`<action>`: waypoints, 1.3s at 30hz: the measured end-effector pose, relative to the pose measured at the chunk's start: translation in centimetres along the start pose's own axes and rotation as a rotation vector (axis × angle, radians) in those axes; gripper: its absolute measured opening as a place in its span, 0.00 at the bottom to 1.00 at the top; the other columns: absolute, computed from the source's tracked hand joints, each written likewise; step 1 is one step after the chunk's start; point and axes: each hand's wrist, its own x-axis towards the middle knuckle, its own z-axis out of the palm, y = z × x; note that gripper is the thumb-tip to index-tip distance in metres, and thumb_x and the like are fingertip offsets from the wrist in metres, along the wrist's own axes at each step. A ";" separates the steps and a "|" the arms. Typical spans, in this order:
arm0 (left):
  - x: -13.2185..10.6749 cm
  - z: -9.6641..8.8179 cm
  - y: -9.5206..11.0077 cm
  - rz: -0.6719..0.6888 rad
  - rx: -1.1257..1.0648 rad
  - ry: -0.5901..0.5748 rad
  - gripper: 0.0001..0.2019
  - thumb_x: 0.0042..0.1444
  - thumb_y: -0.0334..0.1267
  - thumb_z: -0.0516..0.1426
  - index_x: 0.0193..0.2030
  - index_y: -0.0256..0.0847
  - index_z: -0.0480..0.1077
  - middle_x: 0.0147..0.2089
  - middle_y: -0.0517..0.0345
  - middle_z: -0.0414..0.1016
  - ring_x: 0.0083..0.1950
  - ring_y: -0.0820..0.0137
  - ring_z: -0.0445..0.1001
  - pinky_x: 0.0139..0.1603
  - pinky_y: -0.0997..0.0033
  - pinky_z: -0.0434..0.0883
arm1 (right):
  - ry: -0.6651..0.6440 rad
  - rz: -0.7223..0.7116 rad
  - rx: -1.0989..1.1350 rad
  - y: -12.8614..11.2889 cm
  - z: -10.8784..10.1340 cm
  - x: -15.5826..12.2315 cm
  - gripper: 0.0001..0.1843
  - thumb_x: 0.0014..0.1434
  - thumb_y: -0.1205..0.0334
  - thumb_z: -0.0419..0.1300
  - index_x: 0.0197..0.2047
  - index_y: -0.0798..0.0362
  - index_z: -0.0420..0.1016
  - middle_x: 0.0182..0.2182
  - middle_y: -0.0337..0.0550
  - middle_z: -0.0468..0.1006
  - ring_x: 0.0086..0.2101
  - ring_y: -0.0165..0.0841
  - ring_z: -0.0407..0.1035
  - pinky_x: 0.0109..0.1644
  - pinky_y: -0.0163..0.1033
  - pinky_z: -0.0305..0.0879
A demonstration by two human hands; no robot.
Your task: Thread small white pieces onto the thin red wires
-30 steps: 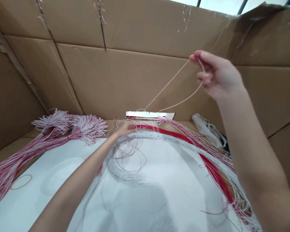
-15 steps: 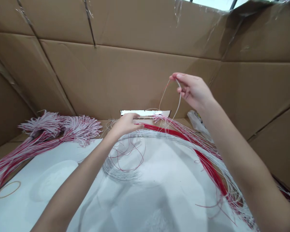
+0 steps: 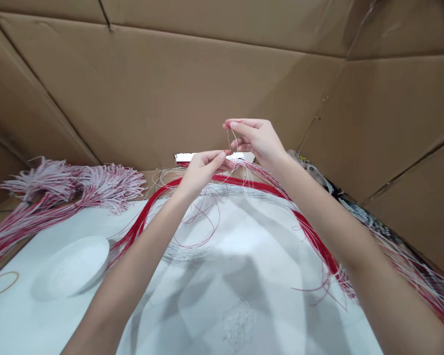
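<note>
My right hand (image 3: 261,139) is raised at centre, thumb and forefinger pinched on a thin white wire (image 3: 235,136) that hangs in a small loop. Just below and to its left, my left hand (image 3: 203,171) closes thumb and fingertips on the lower part of that wire. Its exact end is hidden by the fingers. Beneath both hands, a bundle of red wires (image 3: 244,181) arcs across the white tabletop (image 3: 266,256). Several pale wires run alongside the arc, and a few loose red strands curl in front of it.
Tied bundles of red and white wires (image 3: 111,190) lie at the left. A shallow white dish (image 3: 77,261) and a yellow rubber band (image 3: 7,283) are on the table's left side. Cardboard walls (image 3: 177,93) enclose the back and sides. More wires (image 3: 410,266) lie along the right.
My right hand has moved left and slightly down towards my left hand. My left hand has gone from open to pinching the wire. The view has tilted down, and the red bundle's left part now shows.
</note>
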 end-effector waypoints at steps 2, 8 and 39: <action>0.1 -0.1 -0.6 -0.029 -0.031 0.001 0.13 0.54 0.45 0.60 0.30 0.35 0.77 0.35 0.50 0.79 0.40 0.68 0.77 0.46 0.68 0.72 | -0.003 0.004 0.013 0.4 0.2 0.2 0.07 0.56 0.62 0.62 0.37 0.55 0.78 0.45 0.44 0.77 0.23 0.20 0.68 0.24 0.28 0.66; 0.1 0.3 -1.1 -0.111 -0.158 0.017 0.11 0.51 0.42 0.62 0.36 0.36 0.78 0.45 0.50 0.78 0.36 0.70 0.77 0.44 0.67 0.72 | -0.005 -0.012 0.027 1.1 1.0 0.4 0.08 0.56 0.62 0.62 0.38 0.55 0.77 0.47 0.44 0.76 0.25 0.21 0.69 0.27 0.29 0.69; -3.8 -1.3 -0.1 -0.252 -0.057 -0.093 0.08 0.51 0.40 0.60 0.30 0.38 0.78 0.21 0.61 0.67 0.25 0.75 0.66 0.29 0.73 0.65 | -0.128 -0.383 -0.910 4.5 0.9 -7.9 0.13 0.61 0.58 0.53 0.47 0.49 0.74 0.35 0.43 0.79 0.35 0.36 0.72 0.41 0.39 0.64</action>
